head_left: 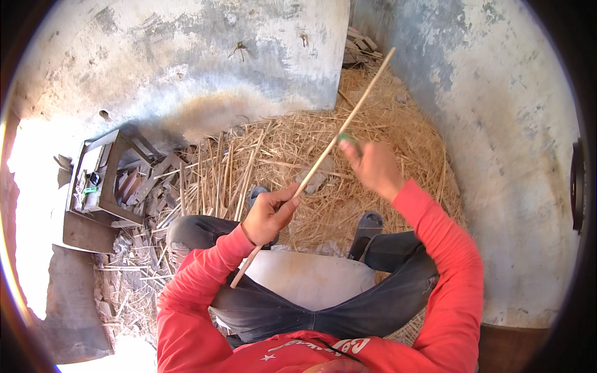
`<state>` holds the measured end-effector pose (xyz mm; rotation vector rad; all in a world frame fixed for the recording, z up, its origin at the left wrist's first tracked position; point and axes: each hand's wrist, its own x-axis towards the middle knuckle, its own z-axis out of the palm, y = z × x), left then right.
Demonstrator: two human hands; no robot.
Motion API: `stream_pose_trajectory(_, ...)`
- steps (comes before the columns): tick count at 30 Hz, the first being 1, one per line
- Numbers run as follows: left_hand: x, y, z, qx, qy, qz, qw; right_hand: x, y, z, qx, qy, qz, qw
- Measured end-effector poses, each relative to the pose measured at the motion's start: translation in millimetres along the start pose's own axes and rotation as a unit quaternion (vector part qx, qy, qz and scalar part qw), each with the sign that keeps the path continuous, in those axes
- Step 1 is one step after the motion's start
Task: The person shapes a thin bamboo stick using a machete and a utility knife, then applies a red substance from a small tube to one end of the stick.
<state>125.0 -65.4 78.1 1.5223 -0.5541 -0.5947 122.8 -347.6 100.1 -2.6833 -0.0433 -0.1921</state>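
My left hand [268, 214] is wrapped round the lower part of a long, thin, pale wooden stick [321, 155]. The stick slants up and away to the right, and its near end passes under my left wrist above my thigh. Beside the stick's middle, my right hand [373, 166] is closed on a small green thing [346, 139], mostly hidden by the thumb and fingers. It lies close against the stick, but I cannot tell whether it touches. A pale board or seat [305, 273] shows between my legs.
Straw-like shavings [398, 118] cover the floor ahead. Several similar sticks [224, 177] lie left of my left hand. Further left stands a wooden stool [115, 180] with a green item [91, 189] on it, near scrap wood [146, 186]. Worn walls [497, 124] close in ahead and right.
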Motion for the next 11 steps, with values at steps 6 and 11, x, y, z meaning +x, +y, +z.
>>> stream_pose_trajectory(6,-3,-5,-3,0.012,0.019,0.000,1.000,-16,-22,31,-0.026,0.017,-0.081,0.996)
stream_pose_trajectory(11,-2,-5,1,-0.019,-0.011,-0.021,1.000,15,39,5,-0.041,0.036,0.044,0.998)
